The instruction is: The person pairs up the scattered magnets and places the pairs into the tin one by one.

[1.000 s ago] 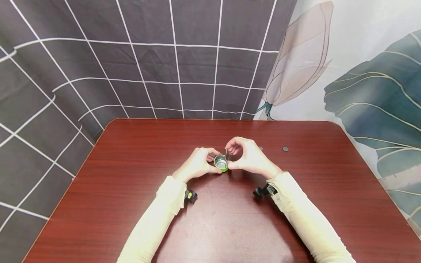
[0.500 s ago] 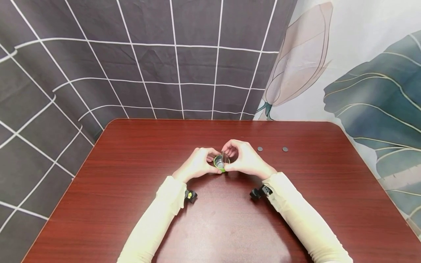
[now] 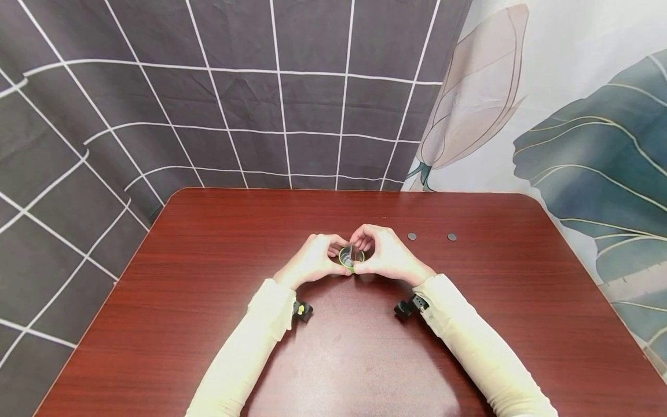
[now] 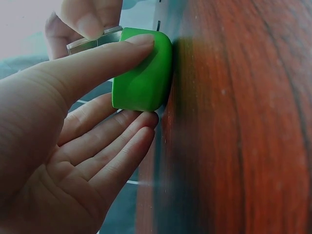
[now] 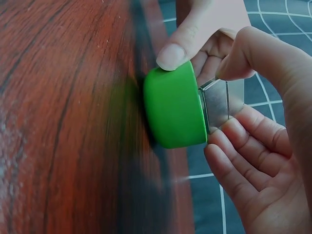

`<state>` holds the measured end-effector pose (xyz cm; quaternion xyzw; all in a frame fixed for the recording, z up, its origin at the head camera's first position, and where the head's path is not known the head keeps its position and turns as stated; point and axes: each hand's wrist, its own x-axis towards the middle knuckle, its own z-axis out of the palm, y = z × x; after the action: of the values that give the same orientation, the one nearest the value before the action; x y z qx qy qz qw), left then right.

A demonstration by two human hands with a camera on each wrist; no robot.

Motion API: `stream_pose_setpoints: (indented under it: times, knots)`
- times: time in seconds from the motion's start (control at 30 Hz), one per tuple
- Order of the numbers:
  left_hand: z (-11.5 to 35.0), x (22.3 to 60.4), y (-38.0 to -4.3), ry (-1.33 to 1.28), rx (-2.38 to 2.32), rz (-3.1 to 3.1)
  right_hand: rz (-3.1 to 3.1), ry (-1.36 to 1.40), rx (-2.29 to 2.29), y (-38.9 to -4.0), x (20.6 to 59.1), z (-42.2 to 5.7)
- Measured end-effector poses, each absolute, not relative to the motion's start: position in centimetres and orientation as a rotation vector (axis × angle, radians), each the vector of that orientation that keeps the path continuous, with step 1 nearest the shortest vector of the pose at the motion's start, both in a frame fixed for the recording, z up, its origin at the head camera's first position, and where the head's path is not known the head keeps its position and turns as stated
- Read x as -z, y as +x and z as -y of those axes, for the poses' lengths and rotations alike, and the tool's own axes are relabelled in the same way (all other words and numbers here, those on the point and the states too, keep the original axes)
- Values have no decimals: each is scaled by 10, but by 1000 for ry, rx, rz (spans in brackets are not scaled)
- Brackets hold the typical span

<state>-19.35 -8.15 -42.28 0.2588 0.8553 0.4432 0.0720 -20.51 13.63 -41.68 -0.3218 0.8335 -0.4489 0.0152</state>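
A small round green cup [image 5: 173, 107] with a silvery inside stands on the table between the two hands. My left hand [image 3: 315, 259] grips its side, the thumb on the near wall and the fingers on the far side, as the left wrist view shows. My right hand [image 3: 388, 255] pinches a thin angular piece [image 5: 217, 102], part shiny metal and part see-through, between thumb and fingers. That piece stands at the cup's mouth, its lower end inside the rim; how deep it reaches is hidden. Fingertips of the right hand lie close to the rim.
Two small dark grey discs [image 3: 412, 236] lie on the red-brown wooden table [image 3: 234, 231], behind and to the right of the right hand. A dark gridded curtain [image 3: 307, 104] and a leaf-patterned one [image 3: 589, 139] hang behind the table.
The right hand has moved left and slightly down, carrying the thin piece from the cup's right rim over its mouth. One disc behind that hand has come into full view. The left hand stays still.
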Motion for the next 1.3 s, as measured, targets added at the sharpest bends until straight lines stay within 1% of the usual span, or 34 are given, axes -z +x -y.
stream_pose_setpoints:
  times: [0.27,0.63,1.3]
  knots:
    - [82,423,-194,790,-1320,-2582,-2636,-1021,1362,-205,417,-133]
    - [81,424,-195,773,-1336,-2566,-2680,-961,1274,-206,417,-134]
    - [81,424,-195,778,-1354,-2546,-2715,-976,1143,-208,412,-132]
